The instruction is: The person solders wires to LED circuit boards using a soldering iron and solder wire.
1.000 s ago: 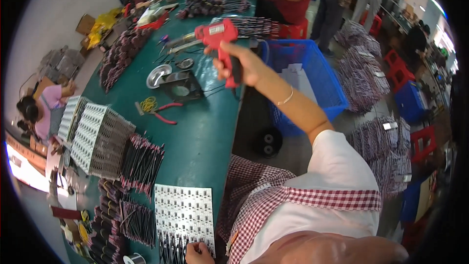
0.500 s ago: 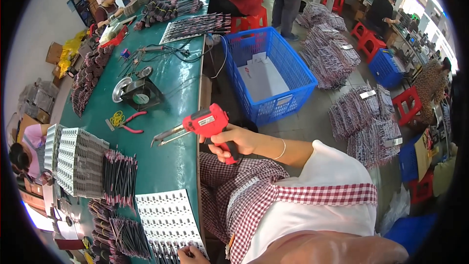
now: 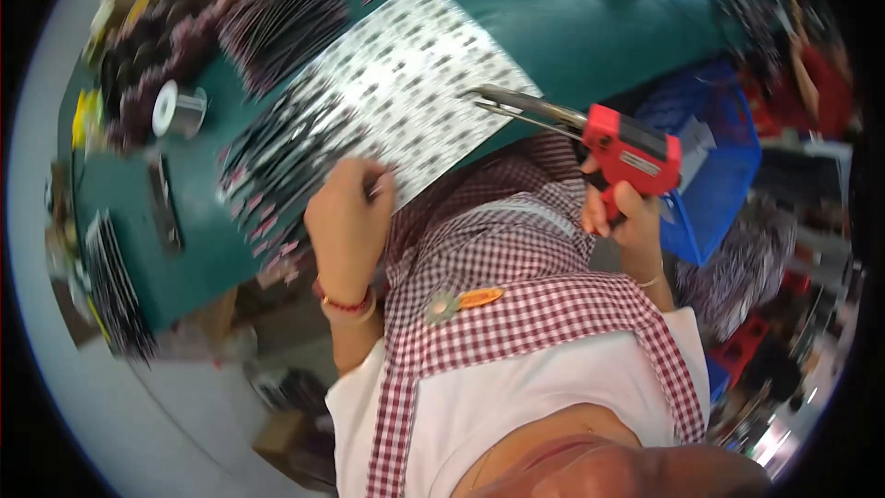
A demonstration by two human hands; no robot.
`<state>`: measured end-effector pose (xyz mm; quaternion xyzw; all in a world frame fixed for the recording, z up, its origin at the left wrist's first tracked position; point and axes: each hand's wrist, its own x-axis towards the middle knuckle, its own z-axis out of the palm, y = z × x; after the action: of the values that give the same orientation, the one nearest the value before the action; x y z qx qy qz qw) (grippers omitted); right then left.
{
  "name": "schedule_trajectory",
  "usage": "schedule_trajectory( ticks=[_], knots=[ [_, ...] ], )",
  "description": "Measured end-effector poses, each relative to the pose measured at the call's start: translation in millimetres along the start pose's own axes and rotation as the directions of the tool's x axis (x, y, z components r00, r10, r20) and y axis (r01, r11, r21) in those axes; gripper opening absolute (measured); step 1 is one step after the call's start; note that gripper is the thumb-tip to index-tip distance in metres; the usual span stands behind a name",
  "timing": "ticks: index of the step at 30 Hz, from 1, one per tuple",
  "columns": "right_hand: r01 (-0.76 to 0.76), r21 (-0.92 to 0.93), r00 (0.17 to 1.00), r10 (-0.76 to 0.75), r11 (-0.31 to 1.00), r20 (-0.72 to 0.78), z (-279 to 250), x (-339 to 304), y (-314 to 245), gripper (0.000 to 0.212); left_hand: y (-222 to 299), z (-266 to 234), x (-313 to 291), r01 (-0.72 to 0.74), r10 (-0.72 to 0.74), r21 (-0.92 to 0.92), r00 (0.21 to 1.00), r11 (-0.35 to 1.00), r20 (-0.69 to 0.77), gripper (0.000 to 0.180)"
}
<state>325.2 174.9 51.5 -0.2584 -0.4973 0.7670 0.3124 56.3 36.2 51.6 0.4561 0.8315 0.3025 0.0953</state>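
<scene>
My right hand [image 3: 638,219] is wrapped round the grip of a red and black soldering gun [image 3: 632,153]. The gun's long metal tip points left, over the right part of a white sheet of small circuit boards [image 3: 442,60]. Black wires with pinkish ends [image 3: 277,152] lie in a row along the sheet's left side. At the near edge of the sheet, beside these wires, is my left hand [image 3: 348,212], its fingers curled in. Whatever those fingers pinch is hidden by the hand.
A spool of solder wire [image 3: 180,111] stands on the green tabletop [image 3: 599,23] at left, near a dark narrow bar [image 3: 164,203]. Bundles of black wires [image 3: 281,23] lie beyond the sheet. To the right, a blue plastic crate [image 3: 705,212] is beside the table.
The view has swung left and down to the sheet of boards. The soldering gun, still in my right hand, is now over the sheet. More of my left hand shows.
</scene>
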Motion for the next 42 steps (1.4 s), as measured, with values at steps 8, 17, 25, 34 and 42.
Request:
schedule_trajectory(
  ticks=[8,17,25,34,42],
  knots=[
    [-0.168,-0.112,0.978,0.179,0.979,0.102,7.6,-5.6,13.3,0.047,-4.4,5.6,-3.2,-0.064,0.058,-0.074,0.996,0.995,-0.072,0.012],
    [-0.277,-0.257,0.937,0.319,0.926,0.14,17.1,-3.1,11.9,0.038,-0.4,-0.5,-1.5,-0.023,0.022,-0.03,0.999,0.999,-0.037,0.011],
    [-0.236,-0.324,0.942,0.298,0.916,0.156,11.1,-13.8,11.4,0.033,-0.1,-0.4,-2.2,-0.029,0.027,-0.04,0.998,0.999,-0.053,0.012],
    [-0.257,-0.258,0.944,0.299,0.931,0.141,15.5,-13.2,2.4,0.036,-0.7,-2.7,-3.9,-0.02,0.019,-0.047,0.999,0.999,-0.029,0.013],
    [-0.239,-0.23,0.948,0.278,0.944,0.157,14.3,-10.4,7.3,0.046,-0.8,-6.0,-3.8,-0.023,0.025,-0.093,1.0,0.995,0.015,0.013]
  ],
)
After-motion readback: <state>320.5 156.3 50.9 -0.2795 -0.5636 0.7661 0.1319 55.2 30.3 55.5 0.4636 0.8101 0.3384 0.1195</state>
